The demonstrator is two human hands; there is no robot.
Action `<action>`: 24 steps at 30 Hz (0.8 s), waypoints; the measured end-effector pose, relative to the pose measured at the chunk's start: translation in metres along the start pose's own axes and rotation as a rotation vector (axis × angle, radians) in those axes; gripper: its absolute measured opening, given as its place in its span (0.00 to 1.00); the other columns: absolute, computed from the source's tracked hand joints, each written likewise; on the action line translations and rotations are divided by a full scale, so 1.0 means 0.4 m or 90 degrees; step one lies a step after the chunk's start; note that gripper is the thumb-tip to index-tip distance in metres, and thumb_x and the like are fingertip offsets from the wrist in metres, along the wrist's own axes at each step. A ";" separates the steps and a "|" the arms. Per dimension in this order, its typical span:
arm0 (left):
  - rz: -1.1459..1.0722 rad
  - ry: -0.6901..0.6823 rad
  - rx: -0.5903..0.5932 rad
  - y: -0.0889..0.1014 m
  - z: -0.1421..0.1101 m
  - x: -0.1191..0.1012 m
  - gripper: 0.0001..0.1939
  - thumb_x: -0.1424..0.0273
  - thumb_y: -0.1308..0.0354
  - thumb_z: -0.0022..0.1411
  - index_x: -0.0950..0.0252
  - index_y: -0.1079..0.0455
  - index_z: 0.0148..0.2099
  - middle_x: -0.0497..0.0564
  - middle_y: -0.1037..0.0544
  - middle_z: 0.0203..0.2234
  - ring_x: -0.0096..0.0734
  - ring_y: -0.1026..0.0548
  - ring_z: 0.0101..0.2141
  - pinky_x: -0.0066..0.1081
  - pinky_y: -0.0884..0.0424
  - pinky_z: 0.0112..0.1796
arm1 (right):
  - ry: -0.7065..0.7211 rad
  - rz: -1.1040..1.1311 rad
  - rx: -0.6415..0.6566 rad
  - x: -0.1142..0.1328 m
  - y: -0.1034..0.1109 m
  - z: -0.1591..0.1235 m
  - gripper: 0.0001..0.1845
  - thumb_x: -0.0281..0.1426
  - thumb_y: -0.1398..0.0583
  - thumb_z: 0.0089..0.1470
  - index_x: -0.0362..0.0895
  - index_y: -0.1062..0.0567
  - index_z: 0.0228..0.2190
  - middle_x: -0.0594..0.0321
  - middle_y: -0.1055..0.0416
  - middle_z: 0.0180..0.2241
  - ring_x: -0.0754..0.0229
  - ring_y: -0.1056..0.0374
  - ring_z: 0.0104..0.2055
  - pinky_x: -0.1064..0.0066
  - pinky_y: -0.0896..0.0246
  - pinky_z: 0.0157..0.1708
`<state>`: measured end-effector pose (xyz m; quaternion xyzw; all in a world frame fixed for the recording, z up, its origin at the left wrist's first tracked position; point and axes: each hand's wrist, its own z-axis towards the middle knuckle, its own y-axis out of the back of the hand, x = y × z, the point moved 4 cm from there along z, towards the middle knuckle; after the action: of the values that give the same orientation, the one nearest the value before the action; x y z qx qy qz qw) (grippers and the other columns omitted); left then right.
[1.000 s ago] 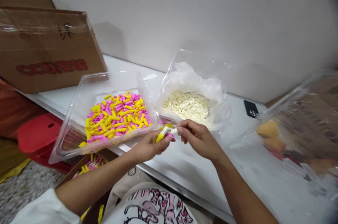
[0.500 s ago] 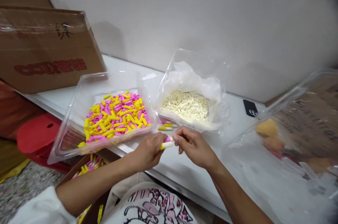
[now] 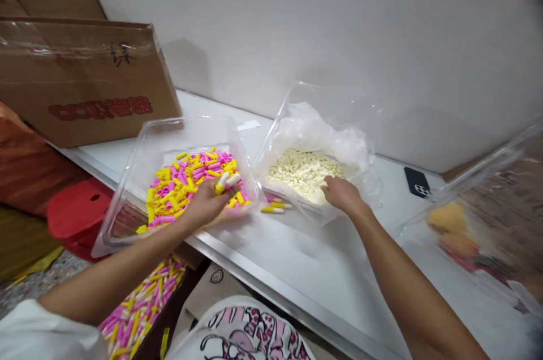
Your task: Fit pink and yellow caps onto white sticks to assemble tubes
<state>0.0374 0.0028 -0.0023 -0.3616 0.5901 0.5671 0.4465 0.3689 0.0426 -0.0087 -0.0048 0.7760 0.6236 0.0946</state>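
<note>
My left hand (image 3: 207, 200) is over the front right of a clear bin (image 3: 139, 148) of loose pink and yellow plastic tubes (image 3: 186, 193). It is closed on two tubes with white sticks (image 3: 221, 183) poking out of their tops, one tube yellow, the other mostly covered. My right hand (image 3: 343, 195) reaches into a second clear bin (image 3: 292, 97), lined with a plastic bag. Its fingers are curled together at the edge of the short white sticks (image 3: 305, 170); what they hold is hidden. Several filled tubes (image 3: 274, 208) lie on the table between the bins.
A large cardboard box (image 3: 97, 82) stands at the table's left, above a red stool (image 3: 76, 213). Below the table edge, an open box holds many filled tubes (image 3: 139, 315). A phone (image 3: 417, 181) and a clear container (image 3: 449, 218) with orange things are on the right.
My hands have parted from in front of the bins. The left has moved left over the tubes, still holding the filled ones; the right has moved forward into the white sticks.
</note>
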 end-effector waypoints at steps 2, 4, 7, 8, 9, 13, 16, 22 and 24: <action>0.041 0.058 -0.037 0.049 0.050 0.043 0.18 0.55 0.44 0.52 0.66 0.37 0.26 0.42 0.42 0.16 0.22 0.43 0.18 0.25 0.46 0.20 | -0.021 -0.031 0.041 -0.011 -0.035 0.040 0.16 0.27 0.48 0.55 0.35 0.28 0.44 0.41 0.29 0.43 0.47 0.32 0.46 0.64 0.39 0.38; 0.117 0.102 -0.065 0.100 0.106 0.084 0.18 0.54 0.45 0.52 0.66 0.34 0.29 0.43 0.40 0.15 0.22 0.43 0.17 0.25 0.46 0.20 | -0.031 -0.060 0.065 -0.010 -0.057 0.058 0.16 0.25 0.47 0.54 0.34 0.28 0.43 0.39 0.29 0.44 0.46 0.32 0.46 0.63 0.39 0.38; 0.246 0.128 -0.082 0.156 0.196 0.129 0.15 0.58 0.45 0.52 0.67 0.33 0.29 0.45 0.37 0.15 0.25 0.39 0.18 0.26 0.45 0.21 | -0.037 -0.093 0.079 0.002 -0.062 0.062 0.18 0.22 0.49 0.55 0.34 0.28 0.46 0.39 0.30 0.45 0.47 0.33 0.48 0.62 0.38 0.40; 0.279 0.129 -0.079 0.164 0.224 0.140 0.13 0.60 0.44 0.51 0.67 0.33 0.27 0.46 0.37 0.14 0.27 0.38 0.19 0.26 0.45 0.22 | -0.038 -0.101 0.085 0.007 -0.060 0.062 0.18 0.22 0.49 0.55 0.34 0.29 0.46 0.40 0.30 0.45 0.48 0.32 0.48 0.62 0.38 0.40; 0.305 0.127 -0.073 0.167 0.250 0.150 0.12 0.62 0.43 0.49 0.67 0.33 0.25 0.46 0.36 0.14 0.29 0.37 0.19 0.27 0.45 0.23 | -0.040 -0.108 0.093 0.012 -0.057 0.062 0.17 0.23 0.48 0.56 0.34 0.29 0.46 0.41 0.29 0.46 0.49 0.32 0.48 0.62 0.38 0.41; 0.391 0.112 -0.028 0.132 0.321 0.190 0.09 0.68 0.38 0.42 0.65 0.36 0.20 0.49 0.35 0.15 0.36 0.32 0.26 0.28 0.43 0.28 | -0.059 -0.127 0.120 0.026 -0.049 0.061 0.15 0.32 0.45 0.58 0.37 0.29 0.45 0.51 0.29 0.45 0.55 0.32 0.47 0.59 0.37 0.44; 0.419 0.118 -0.008 0.099 0.338 0.219 0.14 0.70 0.36 0.40 0.65 0.41 0.17 0.52 0.32 0.16 0.41 0.29 0.31 0.29 0.41 0.31 | -0.064 -0.118 0.128 0.025 -0.049 0.056 0.13 0.32 0.43 0.57 0.37 0.27 0.41 0.53 0.28 0.43 0.55 0.32 0.46 0.58 0.37 0.44; 0.366 0.118 0.023 0.110 0.320 0.204 0.14 0.64 0.39 0.47 0.66 0.39 0.21 0.51 0.32 0.18 0.40 0.29 0.29 0.29 0.39 0.29 | -0.022 -0.011 0.061 -0.011 -0.017 0.015 0.09 0.21 0.47 0.53 0.32 0.27 0.34 0.38 0.29 0.40 0.47 0.31 0.44 0.62 0.38 0.38; 0.317 0.110 0.045 0.122 0.298 0.167 0.15 0.58 0.42 0.52 0.66 0.35 0.27 0.49 0.31 0.19 0.35 0.29 0.26 0.28 0.38 0.26 | 0.012 0.050 0.025 -0.010 0.006 -0.014 0.12 0.26 0.52 0.59 0.36 0.30 0.36 0.45 0.29 0.39 0.54 0.31 0.41 0.67 0.38 0.37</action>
<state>-0.0168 0.1308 -0.0430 -0.2365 0.7164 0.6055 0.2536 0.3718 0.0373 -0.0046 0.0216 0.7885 0.6114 0.0627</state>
